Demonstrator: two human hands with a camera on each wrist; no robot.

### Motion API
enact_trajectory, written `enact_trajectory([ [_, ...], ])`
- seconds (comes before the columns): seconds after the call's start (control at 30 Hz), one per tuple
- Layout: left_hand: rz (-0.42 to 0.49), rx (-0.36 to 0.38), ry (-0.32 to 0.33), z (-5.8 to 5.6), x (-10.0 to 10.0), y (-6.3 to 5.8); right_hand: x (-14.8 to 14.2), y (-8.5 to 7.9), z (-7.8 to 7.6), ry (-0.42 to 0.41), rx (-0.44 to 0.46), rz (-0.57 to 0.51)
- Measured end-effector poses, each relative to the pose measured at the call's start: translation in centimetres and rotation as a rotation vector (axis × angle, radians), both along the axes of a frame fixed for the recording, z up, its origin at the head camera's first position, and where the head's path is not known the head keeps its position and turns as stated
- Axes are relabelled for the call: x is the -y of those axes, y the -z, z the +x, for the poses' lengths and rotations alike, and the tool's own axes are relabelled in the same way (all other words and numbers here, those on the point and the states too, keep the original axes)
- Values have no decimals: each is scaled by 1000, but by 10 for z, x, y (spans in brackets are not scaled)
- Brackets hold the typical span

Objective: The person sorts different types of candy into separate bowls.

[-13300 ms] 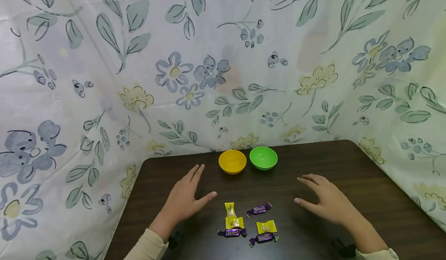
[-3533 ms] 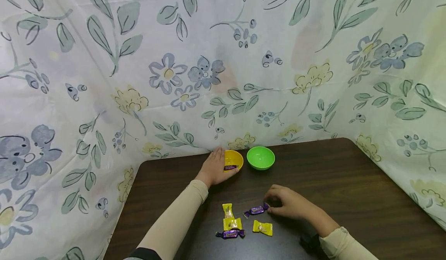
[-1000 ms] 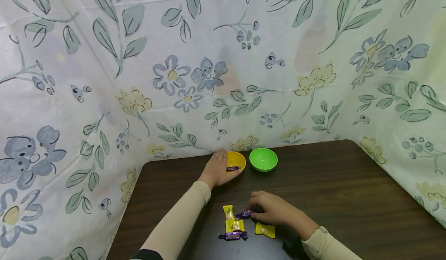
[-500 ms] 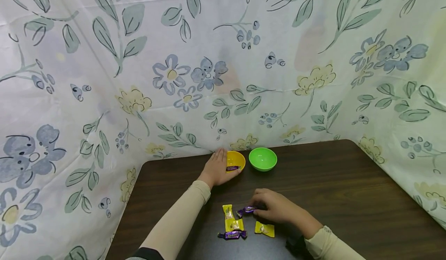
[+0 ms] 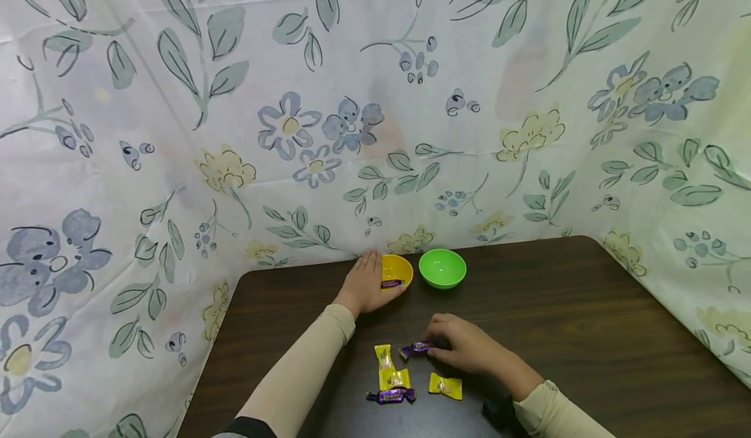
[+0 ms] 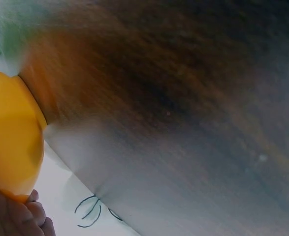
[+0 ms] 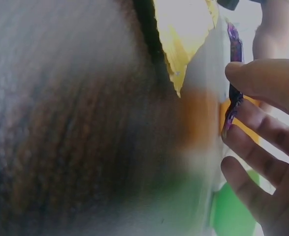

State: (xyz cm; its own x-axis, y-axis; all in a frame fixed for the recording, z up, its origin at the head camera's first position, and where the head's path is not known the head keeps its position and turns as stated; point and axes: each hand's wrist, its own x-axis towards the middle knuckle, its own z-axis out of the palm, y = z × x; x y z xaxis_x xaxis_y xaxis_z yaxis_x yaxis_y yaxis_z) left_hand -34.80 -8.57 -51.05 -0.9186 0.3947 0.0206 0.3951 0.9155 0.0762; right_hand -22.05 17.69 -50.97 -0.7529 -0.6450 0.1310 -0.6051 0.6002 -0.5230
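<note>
My left hand holds the yellow bowl from its left side, thumb along the front rim. In the left wrist view its fingers bend round the bowl's wall. Inside the bowl lies a purple-wrapped candy. My right hand pinches the right end of another purple-wrapped candy between thumb and fingers. The right wrist view shows that candy gripped and off the table. Close by on the tabletop are yellow-wrapped candies and a third purple-wrapped candy.
A green bowl stands just right of the yellow one, near the back edge of the dark wooden table. Floral cloth hangs behind the table and along both sides.
Since 13.3 seconds ago, a purple candy has gone from the table into the yellow bowl. My right hand took the second purple candy's end, shifted it left, then raised it slightly. My left hand stays put lately.
</note>
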Motion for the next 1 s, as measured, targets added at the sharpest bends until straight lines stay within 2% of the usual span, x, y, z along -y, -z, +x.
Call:
enact_trajectory([
  [0.13, -1, -8, 0, 0, 0, 2, 0, 1, -1, 19, -41, -4],
  [0.33, -23, -12, 1, -3, -1, 4, -3, 2, -2, 97, -105, 3],
  [0.57, -55, 1, -9, -6, -2, 4, -10, 0, -8, 176, -187, -65],
  [0.83, -54, 10, -11, -5, -2, 3, -15, -1, -13, 246, -173, -83],
  [1.0, -60, 19, -11, -6, -2, 2, -16, -1, -13, 243, -168, -97],
])
